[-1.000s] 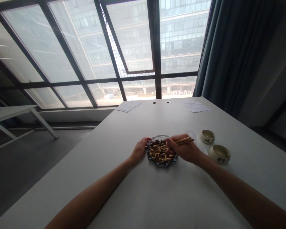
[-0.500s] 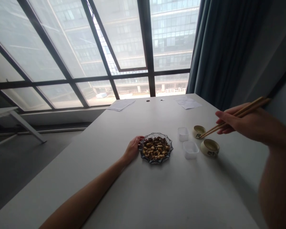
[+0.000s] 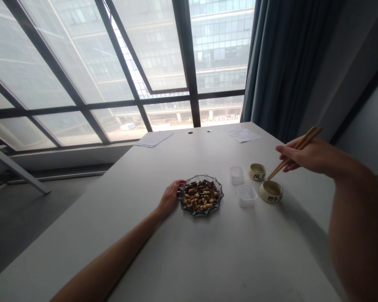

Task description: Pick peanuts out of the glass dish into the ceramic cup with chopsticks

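Observation:
My left hand (image 3: pixel 171 195) grips the left rim of a scalloped glass bowl (image 3: pixel 201 212), its fingertips partly hidden behind the glass. Peanuts in shells (image 3: pixel 204 195) and dark brown pieces fill the bowl. A pair of wooden chopsticks (image 3: pixel 297 149) is held in my right hand (image 3: pixel 311 155), slanting down to the left. Their tips are close together at the back rim of the nearer ceramic cup (image 3: pixel 271 197), just right of the farther ceramic cup (image 3: pixel 256 173). I cannot tell whether the tips touch the rim or pinch anything.
Two clear plastic containers, a farther one (image 3: pixel 236 176) and a nearer one (image 3: pixel 246 199), stand between bowl and cups. Papers lie at the white table's (image 3: pixel 189 260) back left (image 3: pixel 154 139) and back right (image 3: pixel 244 134). Windows and a dark curtain (image 3: pixel 274 75) rise behind.
The chopsticks have tilted steeper, and their tips have shifted from in front of the farther cup to the nearer cup's back rim. My view has turned slightly right. My left hand stays on the bowl.

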The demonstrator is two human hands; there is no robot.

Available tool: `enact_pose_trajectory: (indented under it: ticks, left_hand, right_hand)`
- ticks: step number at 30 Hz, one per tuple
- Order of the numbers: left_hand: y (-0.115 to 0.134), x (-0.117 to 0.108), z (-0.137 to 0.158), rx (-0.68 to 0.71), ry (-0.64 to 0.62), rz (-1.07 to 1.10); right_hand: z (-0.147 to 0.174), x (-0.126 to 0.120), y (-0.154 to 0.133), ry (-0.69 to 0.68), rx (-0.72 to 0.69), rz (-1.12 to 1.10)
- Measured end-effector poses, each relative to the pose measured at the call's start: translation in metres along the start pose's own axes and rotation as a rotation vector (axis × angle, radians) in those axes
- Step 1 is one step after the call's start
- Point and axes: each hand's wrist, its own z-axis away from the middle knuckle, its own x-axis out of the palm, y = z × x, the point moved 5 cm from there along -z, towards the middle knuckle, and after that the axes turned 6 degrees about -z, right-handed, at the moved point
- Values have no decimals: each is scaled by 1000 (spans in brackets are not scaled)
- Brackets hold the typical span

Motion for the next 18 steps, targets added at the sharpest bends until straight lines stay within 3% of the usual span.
enact_pose_trajectory:
  ticks: [3, 5, 9, 13, 18]
  left_hand:
    - [-1, 0, 0, -4, 0, 3]
    - [-1, 0, 0, -4, 2, 5]
    - [2, 0, 0, 4, 8, -2]
    - [4, 0, 2, 16, 12, -13]
    - [3, 0, 3, 25, 6, -4]
  right_hand:
    - [2, 16, -10, 14, 93, -5]
    - [6, 37, -27, 10, -11, -102]
    - [19, 103, -50, -258, -187, -255]
    - [33, 166, -48, -492, -300, -297]
    - [40, 212, -37, -600, -442, -298]
